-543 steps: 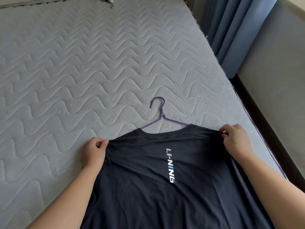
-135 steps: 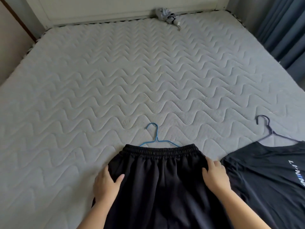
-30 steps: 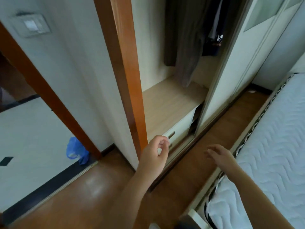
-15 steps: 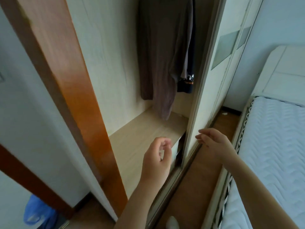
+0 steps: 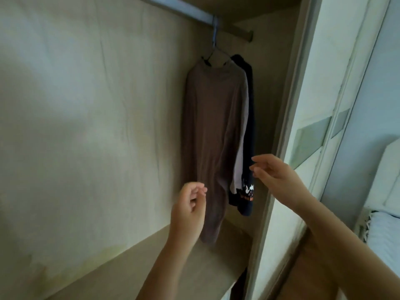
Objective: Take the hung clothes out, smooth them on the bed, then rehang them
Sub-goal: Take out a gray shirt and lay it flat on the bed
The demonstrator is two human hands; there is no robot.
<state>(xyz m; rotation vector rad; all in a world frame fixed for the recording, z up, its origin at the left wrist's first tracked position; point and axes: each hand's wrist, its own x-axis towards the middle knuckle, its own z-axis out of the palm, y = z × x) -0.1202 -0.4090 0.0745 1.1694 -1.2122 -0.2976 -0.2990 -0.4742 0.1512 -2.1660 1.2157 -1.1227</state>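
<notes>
A long brown garment [image 5: 213, 131] hangs on a hanger [image 5: 214, 45] from the wardrobe rail [image 5: 194, 13]. Behind it hangs a dark navy garment [image 5: 249, 187] with a small printed picture near its hem. My left hand [image 5: 189, 207] is raised in front of the brown garment's lower part, fingers loosely curled, holding nothing. My right hand [image 5: 273, 173] reaches toward the navy garment at mid height, fingers relaxed and slightly bent, holding nothing. Neither hand touches the clothes.
The wardrobe's pale back panel [image 5: 86, 126] fills the left. A wooden shelf [image 5: 151, 260] runs under the clothes. The sliding door frame [image 5: 281, 148] stands just right of the garments. The bed's edge [image 5: 383, 234] shows at far right.
The view has lifted from the floor to the wardrobe's hanging space. Both hands have risen toward the hanging garments, the right one closing in on the navy garment.
</notes>
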